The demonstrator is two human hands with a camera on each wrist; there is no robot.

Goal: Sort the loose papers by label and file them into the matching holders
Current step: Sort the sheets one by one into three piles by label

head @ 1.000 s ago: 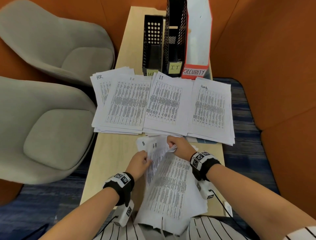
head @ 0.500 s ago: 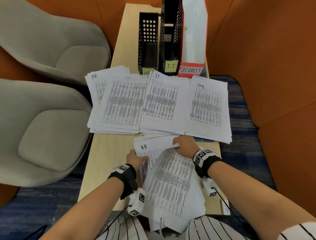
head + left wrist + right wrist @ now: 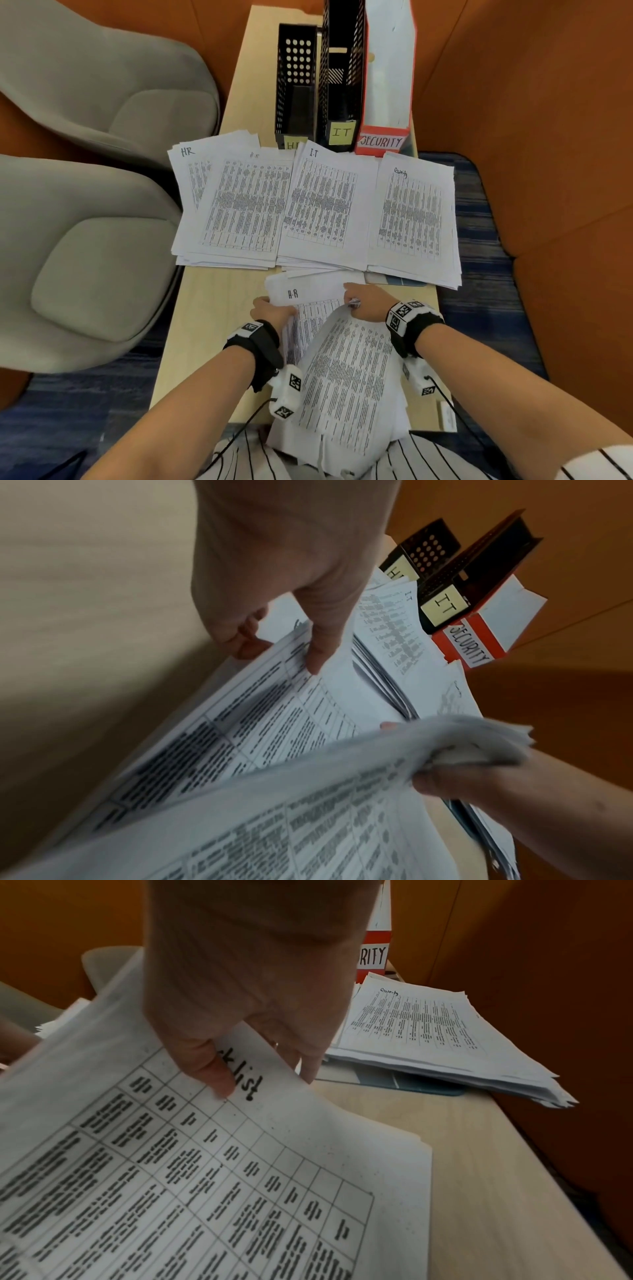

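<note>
An unsorted stack of printed sheets [image 3: 346, 377] lies at the table's near edge. My right hand [image 3: 364, 301] grips the curled-back top edge of its upper sheets [image 3: 205, 1150], thumb on the print. That bares a sheet marked H-R [image 3: 301, 294], whose left edge my left hand [image 3: 270, 310] pinches between thumb and fingers [image 3: 315, 653]. Beyond lie sorted piles: HR [image 3: 236, 205], IT [image 3: 325, 205] and Security [image 3: 414, 219]. Behind them stand the black HR holder [image 3: 296, 85], the black IT holder [image 3: 342, 75] and the red-and-white SECURITY holder [image 3: 387, 102].
Two grey armchairs [image 3: 85, 240] stand close against the table's left side. Orange partition walls [image 3: 531, 120] close in the back and right. A blue folder [image 3: 411, 1083] peeks out under the Security pile. Bare wood [image 3: 209, 308] shows left of my hands.
My right hand has peeled the upper sheets back toward me, uncovering the H-R sheet. My left hand slid forward along that sheet's left edge and now pinches it.
</note>
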